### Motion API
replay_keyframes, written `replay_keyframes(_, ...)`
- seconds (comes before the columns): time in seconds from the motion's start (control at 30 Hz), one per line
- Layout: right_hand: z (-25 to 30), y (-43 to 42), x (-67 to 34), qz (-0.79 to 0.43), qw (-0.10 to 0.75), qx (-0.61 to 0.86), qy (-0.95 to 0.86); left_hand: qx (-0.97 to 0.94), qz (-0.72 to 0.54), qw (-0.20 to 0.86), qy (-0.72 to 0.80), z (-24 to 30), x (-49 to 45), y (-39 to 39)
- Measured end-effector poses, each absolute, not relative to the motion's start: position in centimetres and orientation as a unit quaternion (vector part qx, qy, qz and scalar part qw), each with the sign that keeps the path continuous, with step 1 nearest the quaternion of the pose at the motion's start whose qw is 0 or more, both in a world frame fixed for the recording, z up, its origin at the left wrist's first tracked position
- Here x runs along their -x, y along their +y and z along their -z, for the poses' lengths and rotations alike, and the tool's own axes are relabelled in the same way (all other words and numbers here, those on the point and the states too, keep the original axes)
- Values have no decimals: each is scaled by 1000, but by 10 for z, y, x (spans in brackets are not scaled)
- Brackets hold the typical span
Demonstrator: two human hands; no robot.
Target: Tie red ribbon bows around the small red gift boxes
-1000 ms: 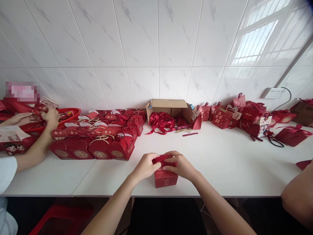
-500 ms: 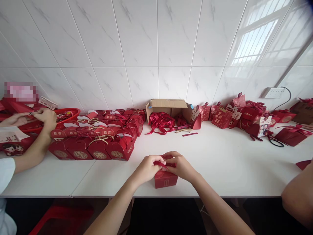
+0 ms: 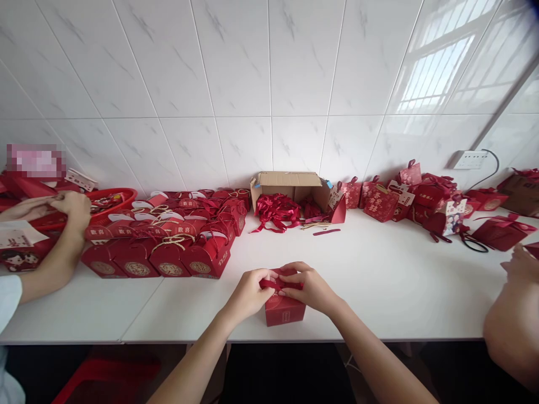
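Observation:
A small red gift box stands upright on the white table near its front edge. Across its top runs a dark red ribbon. My left hand pinches the ribbon at the box's left side, fingers closed. From the right, my right hand grips the ribbon between thumb and fingers, its knuckles arched over the box top. The hands partly cover the top of the box and the ribbon's middle.
Rows of red gift boxes stand to the left. A cardboard box holds loose red ribbons by the wall. More finished-looking boxes line the back right. Co-workers' hands are at left, and another person's hand at right.
My hands have moved slightly apart, and the ribbon now lies straighter across the box top. At the right, a co-worker's hand has come into view over the table.

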State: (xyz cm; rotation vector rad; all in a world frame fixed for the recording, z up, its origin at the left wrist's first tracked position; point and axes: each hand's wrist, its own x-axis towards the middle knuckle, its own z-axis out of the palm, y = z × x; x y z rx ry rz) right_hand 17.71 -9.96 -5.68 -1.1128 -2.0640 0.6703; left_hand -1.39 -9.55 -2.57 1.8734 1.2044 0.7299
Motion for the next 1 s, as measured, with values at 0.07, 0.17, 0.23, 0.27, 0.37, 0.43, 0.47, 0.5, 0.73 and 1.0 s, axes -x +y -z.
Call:
replay_keyframes(0.07, 60, -101, -178, -267, 361, 443, -776, -739, -299, 377, 472, 27, 15, -96)
replay_keyframes(0.17, 70, -105, -182, -283, 412, 480, -721, -743, -313, 368, 463, 29, 16, -98)
replay_keyframes(0.23, 76, -107, -186, -309, 427, 502, -686, -748, -320, 365, 452, 31, 17, -99)
replay_keyframes(0.27, 79, -108, -189, -324, 425, 511, -673, -750, -325, 364, 447, 31, 18, -100)
replay_keyframes(0.37, 83, -108, -196, -366, 398, 526, -657, -750, -341, 352, 444, 33, 19, -101)
replay_keyframes(0.43, 81, -106, -200, -393, 378, 520, -658, -752, -346, 343, 444, 33, 20, -102)
replay_keyframes(0.47, 80, -105, -201, -403, 370, 515, -660, -753, -346, 341, 443, 33, 20, -102)
replay_keyframes(0.5, 78, -104, -203, -410, 366, 510, -662, -755, -346, 342, 440, 32, 21, -102)
replay_keyframes(0.73, 72, -98, -213, -411, 385, 505, -654, -769, -331, 356, 415, 28, 24, -102)
replay_keyframes(1.0, 84, -104, -211, -235, 483, 562, -629, -699, -403, 340, 482, 56, 39, -96)
